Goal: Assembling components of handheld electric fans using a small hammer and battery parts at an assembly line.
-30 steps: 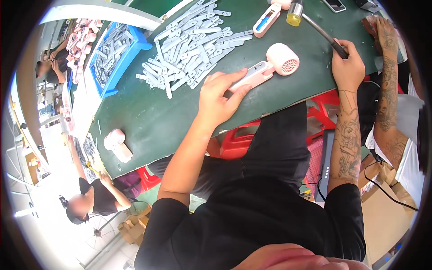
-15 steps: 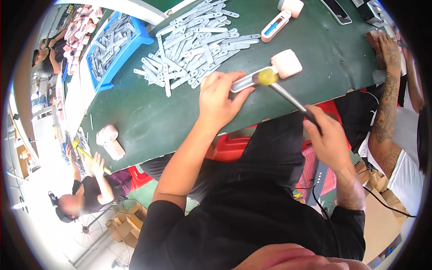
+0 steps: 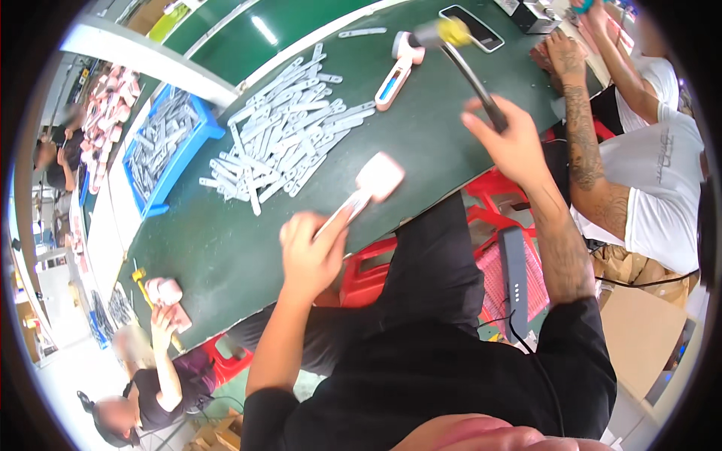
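My left hand (image 3: 312, 252) is closed around the handle of a pale pink device housing (image 3: 380, 178). Its squarish head points away to the upper right, over the green table. In my right hand (image 3: 515, 139) is the dark handle of a mallet (image 3: 452, 33), raised to the right of the housing and apart from it. The mallet's yellow and grey head is blurred. Beyond lies a second pink housing (image 3: 392, 84) with a blue strip inside its handle. Grey flat strips (image 3: 289, 135) are heaped left of it.
A blue tray (image 3: 183, 160) of grey strips stands at the left. A phone (image 3: 474, 28) lies at the far edge of the green table (image 3: 436, 139). Another person's tattooed arm (image 3: 583, 135) is at the right. At the left, a person's hand (image 3: 163, 327) is beside pink parts.
The mallet has lifted off the housing's handle and swung up and away. My left hand has turned the housing, so its open side no longer faces up. The whole view has shifted.
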The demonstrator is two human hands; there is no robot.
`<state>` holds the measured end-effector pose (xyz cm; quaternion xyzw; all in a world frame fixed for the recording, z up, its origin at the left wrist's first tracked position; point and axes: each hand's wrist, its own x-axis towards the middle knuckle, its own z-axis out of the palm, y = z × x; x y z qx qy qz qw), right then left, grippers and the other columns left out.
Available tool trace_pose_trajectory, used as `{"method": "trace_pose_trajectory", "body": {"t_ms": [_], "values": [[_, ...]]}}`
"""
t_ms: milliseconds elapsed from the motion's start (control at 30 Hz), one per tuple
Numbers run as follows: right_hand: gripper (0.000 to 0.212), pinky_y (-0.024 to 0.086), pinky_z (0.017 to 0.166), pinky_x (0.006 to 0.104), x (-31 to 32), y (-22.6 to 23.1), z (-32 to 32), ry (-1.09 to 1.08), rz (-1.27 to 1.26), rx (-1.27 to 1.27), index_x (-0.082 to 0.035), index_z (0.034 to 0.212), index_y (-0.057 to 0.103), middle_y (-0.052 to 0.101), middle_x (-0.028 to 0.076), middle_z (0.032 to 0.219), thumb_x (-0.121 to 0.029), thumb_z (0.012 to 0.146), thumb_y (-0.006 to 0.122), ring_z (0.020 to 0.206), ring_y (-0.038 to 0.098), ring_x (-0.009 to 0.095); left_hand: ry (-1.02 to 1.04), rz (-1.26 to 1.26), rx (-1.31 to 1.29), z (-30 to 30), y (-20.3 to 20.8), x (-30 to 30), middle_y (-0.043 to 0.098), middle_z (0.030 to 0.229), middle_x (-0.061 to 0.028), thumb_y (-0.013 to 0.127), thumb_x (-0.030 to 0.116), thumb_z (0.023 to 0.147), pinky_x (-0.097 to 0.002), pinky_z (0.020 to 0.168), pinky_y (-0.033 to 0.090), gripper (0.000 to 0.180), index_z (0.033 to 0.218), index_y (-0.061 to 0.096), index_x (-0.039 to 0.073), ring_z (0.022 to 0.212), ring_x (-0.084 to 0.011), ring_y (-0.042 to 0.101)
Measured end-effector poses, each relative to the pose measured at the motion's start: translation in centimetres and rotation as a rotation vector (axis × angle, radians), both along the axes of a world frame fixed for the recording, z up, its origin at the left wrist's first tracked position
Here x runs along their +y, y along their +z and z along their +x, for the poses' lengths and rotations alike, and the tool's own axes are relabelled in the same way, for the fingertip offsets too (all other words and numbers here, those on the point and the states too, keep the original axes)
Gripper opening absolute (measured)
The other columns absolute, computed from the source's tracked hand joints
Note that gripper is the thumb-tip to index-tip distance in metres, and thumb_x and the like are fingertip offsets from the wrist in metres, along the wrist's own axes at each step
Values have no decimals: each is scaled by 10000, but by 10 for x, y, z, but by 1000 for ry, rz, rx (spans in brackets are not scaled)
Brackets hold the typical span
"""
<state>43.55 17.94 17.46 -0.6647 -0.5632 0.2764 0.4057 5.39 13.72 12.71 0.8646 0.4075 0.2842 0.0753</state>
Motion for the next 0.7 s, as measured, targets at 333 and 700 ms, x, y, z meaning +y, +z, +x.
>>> {"method": "trace_pose_trajectory", "body": {"t_ms": [333,700], "values": [[733,595,874,420,178,-19,12,-10,-110,-318,-85,1203,819,815,160,1002,-718,835,794,964,788,343,586,72,268,-200,5,-127,687,1023,-120,801,40,898,-470,824,482,480,1369,732,105,913,-333,650],[525,539,660,364,8,-16,-4,-88,-130,-127,-24,933,691,784,107,795,-515,882,873,716,766,225,712,252,240,-190,27,15,716,1269,-178,824,169,942,-494,1028,529,393,1314,735,82,1179,-388,675]]}}
